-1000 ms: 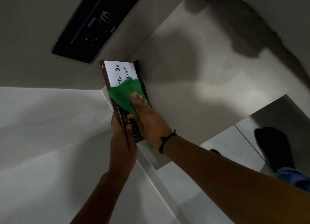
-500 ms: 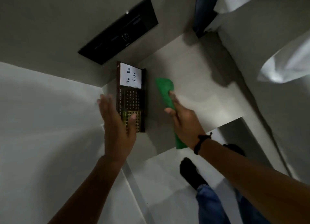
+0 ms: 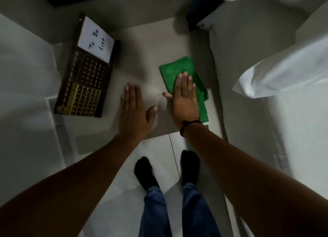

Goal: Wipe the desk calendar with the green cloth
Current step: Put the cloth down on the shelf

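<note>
The dark brown desk calendar [image 3: 85, 80] lies on the grey desk top [image 3: 142, 55] at the left, with a white "To Do List" note at its far end and a gold grid at its near end. The green cloth [image 3: 179, 71] lies flat on the desk to the right of it. My right hand [image 3: 184, 101] rests palm down on the cloth's near part, fingers straight. My left hand [image 3: 134, 110] lies flat on the bare desk between calendar and cloth, holding nothing.
A white wall or cabinet side [image 3: 23, 76] stands left of the desk. White bedding [image 3: 284, 73] lies at the right, a dark object [image 3: 200, 7] at the back. My feet in black socks [image 3: 147, 172] stand on the tiled floor below the desk edge.
My left hand let go of the calendar and moved right onto the desk. My right hand carried the cloth off the calendar and laid it flat on the desk to the right.
</note>
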